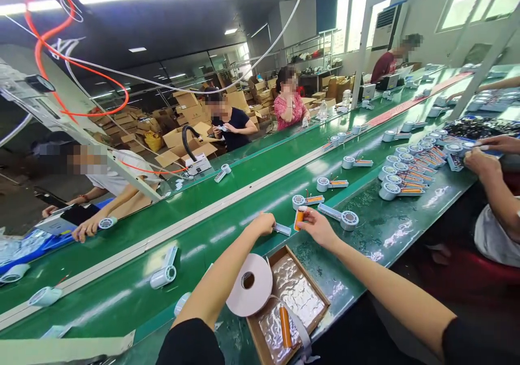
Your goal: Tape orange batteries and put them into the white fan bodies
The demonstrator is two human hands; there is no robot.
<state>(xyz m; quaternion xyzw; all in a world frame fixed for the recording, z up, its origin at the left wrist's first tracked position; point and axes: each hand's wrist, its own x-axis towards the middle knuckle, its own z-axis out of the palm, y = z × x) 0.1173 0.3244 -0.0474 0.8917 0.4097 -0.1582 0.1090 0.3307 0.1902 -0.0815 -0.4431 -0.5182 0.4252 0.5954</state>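
My left hand (264, 223) is closed around a small white-grey handle part (281, 228) that sticks out to its right, just above the green belt (195, 246). My right hand (319, 226) pinches an orange battery cell (299, 216) upright beside it. A white fan unit (341, 217) with a round head lies just right of my right hand. Below my arms sits a white tape roll (249, 285) and a shallow brown tray (292, 300) lined with shiny film, with another orange cell (285, 327) in it.
More white fan units lie along the belt, with several bunched at the right (402, 178) near another person's hands (483, 156). Other people sit on the far side (233, 124). One fan unit (164, 270) lies at the left. Cardboard boxes are stacked behind.
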